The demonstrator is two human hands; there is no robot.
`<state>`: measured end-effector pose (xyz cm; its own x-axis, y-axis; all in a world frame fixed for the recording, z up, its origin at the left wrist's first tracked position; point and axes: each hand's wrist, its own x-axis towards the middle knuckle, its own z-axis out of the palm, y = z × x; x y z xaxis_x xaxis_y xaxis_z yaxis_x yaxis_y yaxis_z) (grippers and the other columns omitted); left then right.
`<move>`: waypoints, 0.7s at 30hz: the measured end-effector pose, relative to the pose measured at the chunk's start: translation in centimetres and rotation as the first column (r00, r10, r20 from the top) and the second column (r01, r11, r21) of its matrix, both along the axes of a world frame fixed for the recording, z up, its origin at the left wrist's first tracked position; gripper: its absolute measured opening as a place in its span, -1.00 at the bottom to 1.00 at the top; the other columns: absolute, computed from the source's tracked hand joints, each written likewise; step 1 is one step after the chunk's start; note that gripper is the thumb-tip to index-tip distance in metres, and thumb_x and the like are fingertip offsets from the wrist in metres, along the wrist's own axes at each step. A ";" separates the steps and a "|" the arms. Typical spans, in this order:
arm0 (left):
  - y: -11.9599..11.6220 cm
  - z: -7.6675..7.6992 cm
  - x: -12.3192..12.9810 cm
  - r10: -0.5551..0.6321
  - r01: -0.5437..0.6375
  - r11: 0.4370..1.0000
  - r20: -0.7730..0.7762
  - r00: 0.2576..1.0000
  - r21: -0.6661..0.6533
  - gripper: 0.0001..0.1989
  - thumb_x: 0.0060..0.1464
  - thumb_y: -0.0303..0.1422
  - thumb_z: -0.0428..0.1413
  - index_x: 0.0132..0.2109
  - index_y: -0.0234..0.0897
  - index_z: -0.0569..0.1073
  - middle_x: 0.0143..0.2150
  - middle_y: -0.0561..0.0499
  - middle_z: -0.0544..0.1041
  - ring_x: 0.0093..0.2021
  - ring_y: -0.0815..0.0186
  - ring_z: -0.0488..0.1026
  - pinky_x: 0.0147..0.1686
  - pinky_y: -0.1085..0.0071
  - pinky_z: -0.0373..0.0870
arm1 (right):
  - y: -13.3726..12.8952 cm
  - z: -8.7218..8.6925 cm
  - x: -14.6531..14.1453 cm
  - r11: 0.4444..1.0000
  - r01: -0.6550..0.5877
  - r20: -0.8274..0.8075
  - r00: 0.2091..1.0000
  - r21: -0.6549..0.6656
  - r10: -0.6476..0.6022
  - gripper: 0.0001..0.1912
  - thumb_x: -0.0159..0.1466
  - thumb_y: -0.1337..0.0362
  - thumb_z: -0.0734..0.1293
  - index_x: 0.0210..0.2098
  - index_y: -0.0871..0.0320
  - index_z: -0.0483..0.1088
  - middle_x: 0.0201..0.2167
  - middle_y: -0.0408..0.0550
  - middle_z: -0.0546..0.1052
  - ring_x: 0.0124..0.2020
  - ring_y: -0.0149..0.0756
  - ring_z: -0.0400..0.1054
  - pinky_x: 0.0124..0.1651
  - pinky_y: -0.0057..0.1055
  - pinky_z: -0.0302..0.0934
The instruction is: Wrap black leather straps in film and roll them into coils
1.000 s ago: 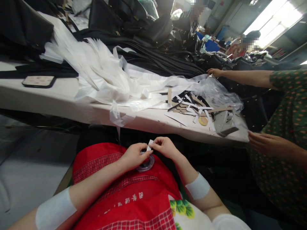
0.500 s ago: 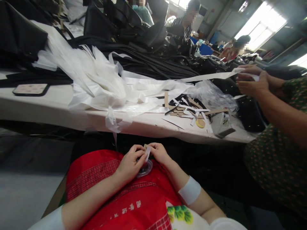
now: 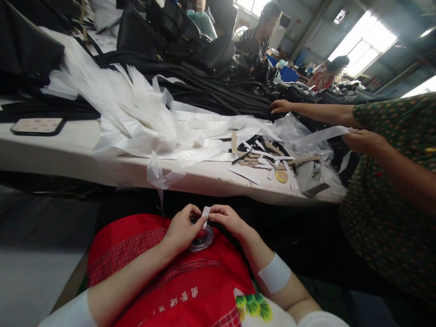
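Note:
Above my lap, my left hand (image 3: pixel 185 227) and my right hand (image 3: pixel 229 219) meet at a small white strip (image 3: pixel 205 213). Both hands are closed, each pinching the strip between thumb and fingers. It stands roughly upright between the fingertips, and its lower end is partly covered by the left thumb. Just below the hands, a roll of clear tape (image 3: pixel 201 243) rests on my red apron (image 3: pixel 163 277). Whether any finger touches the roll I cannot tell.
Paper and card scraps (image 3: pixel 262 154), a yellow disc (image 3: pixel 281 176) and a tape dispenser (image 3: pixel 309 179) lie on the bench (image 3: pixel 204 175). White film strips (image 3: pixel 143 118) and black straps (image 3: pixel 218 91) fill its left and back. At right, a co-worker's hand (image 3: pixel 366 140) holds a white ribbon.
The strip has turned more upright between my fingers, and the brownish piece seen by it no longer shows. The co-worker's hands have parted, one reaching left to the black straps.

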<state>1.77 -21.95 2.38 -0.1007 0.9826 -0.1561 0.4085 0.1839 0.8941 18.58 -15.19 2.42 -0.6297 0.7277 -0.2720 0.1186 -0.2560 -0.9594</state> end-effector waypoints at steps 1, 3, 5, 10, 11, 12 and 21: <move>0.0 -0.2 0.0 0.025 -0.025 1.000 0.013 1.000 0.006 -0.77 0.05 -0.15 0.10 -0.33 -0.22 0.35 -0.36 0.01 0.51 -0.31 0.21 0.49 -0.31 0.36 0.35 | -0.1 0.0 -0.1 1.000 -0.001 0.001 1.000 -0.007 0.001 -0.76 0.11 0.16 0.40 -0.34 0.22 0.52 -0.40 -0.10 0.53 -0.36 -0.35 0.35 -0.19 -0.40 0.21; -0.1 -0.4 0.1 0.044 -0.044 0.999 0.029 0.999 0.007 -0.77 0.03 -0.16 0.11 -0.32 -0.20 0.31 -0.36 0.02 0.50 -0.29 0.20 0.50 -0.30 0.35 0.36 | -0.1 -0.3 -0.2 0.999 0.016 0.026 1.000 -0.029 -0.015 -0.73 0.07 0.13 0.44 -0.36 0.22 0.51 -0.41 -0.11 0.54 -0.37 -0.34 0.36 -0.19 -0.39 0.21; -0.1 -0.4 0.2 0.036 -0.036 0.999 0.027 0.999 0.003 -0.78 0.03 -0.17 0.11 -0.31 -0.20 0.30 -0.36 0.02 0.49 -0.29 0.20 0.50 -0.29 0.34 0.36 | -0.1 -0.7 -0.4 0.997 0.050 0.058 0.997 -0.055 -0.046 -0.71 0.04 0.10 0.46 -0.42 0.22 0.49 -0.47 -0.13 0.52 -0.42 -0.36 0.34 -0.22 -0.39 0.21; -0.3 0.0 0.4 0.000 0.000 1.000 -0.010 1.000 -0.001 -0.76 0.06 -0.13 0.10 -0.31 -0.19 0.28 -0.36 0.03 0.48 -0.32 0.22 0.48 -0.31 0.34 0.33 | 0.3 -1.0 -0.2 0.997 0.037 0.087 0.996 -0.065 -0.032 -0.72 -0.04 0.15 0.51 -0.45 0.21 0.46 -0.50 -0.17 0.49 -0.48 -0.41 0.30 -0.31 -0.43 0.18; -0.4 0.0 0.5 -0.009 0.009 1.000 -0.017 1.000 -0.004 -0.75 0.07 -0.12 0.10 -0.30 -0.18 0.28 -0.36 0.03 0.48 -0.32 0.22 0.48 -0.31 0.34 0.33 | 0.3 -0.9 0.0 0.998 0.016 0.093 0.996 -0.054 -0.011 -0.73 -0.03 0.17 0.51 -0.43 0.21 0.46 -0.50 -0.17 0.49 -0.48 -0.41 0.29 -0.33 -0.44 0.18; -0.4 0.0 0.5 -0.019 0.019 1.000 -0.024 1.000 -0.006 -0.74 0.07 -0.11 0.10 -0.30 -0.18 0.28 -0.36 0.04 0.47 -0.33 0.22 0.48 -0.32 0.34 0.32 | 0.4 -0.7 0.1 0.999 -0.008 0.099 0.995 -0.040 0.012 -0.73 -0.02 0.18 0.50 -0.42 0.21 0.46 -0.50 -0.17 0.49 -0.49 -0.42 0.29 -0.34 -0.45 0.17; -0.3 0.4 0.2 -0.149 0.145 0.987 -0.066 0.987 -0.066 -0.75 -0.03 -0.20 0.16 -0.23 -0.23 0.38 -0.31 -0.01 0.52 -0.30 0.18 0.47 -0.30 0.34 0.31 | 0.3 0.6 0.6 0.886 -0.176 0.350 0.937 0.429 0.016 -0.97 0.13 0.38 0.40 -0.44 0.18 0.46 -0.47 -0.16 0.50 -0.43 -0.40 0.34 -0.33 -0.48 0.22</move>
